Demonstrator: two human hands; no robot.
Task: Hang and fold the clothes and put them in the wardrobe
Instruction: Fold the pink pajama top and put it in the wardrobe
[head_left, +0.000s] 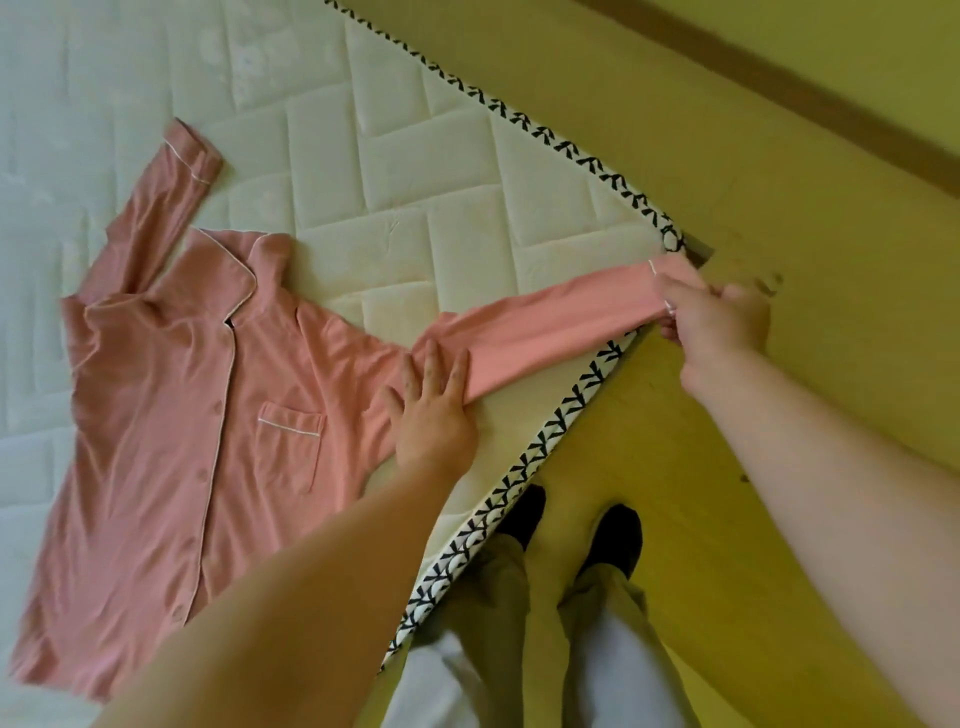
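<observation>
Pink shirt (171, 415) lies front-up on mattress (415, 182), near its edge. One sleeve (545, 322) is stretched to the mattress corner; other sleeve (156, 208) is bent up past collar. Hem partly hidden behind left forearm; cuff (670, 273) end covered by right hand (722, 322).

- Right hand: fingers curled, pinching cuff.
- Left hand (434, 415): fingers straight, spread, pressed flat on sleeve nr shoulder.

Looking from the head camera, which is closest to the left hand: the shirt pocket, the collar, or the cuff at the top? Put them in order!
From the left hand, pressed flat on the pink shirt:
1. pocket, just left of it.
2. collar, farther up and left.
3. top cuff, upper left, farthest.
</observation>
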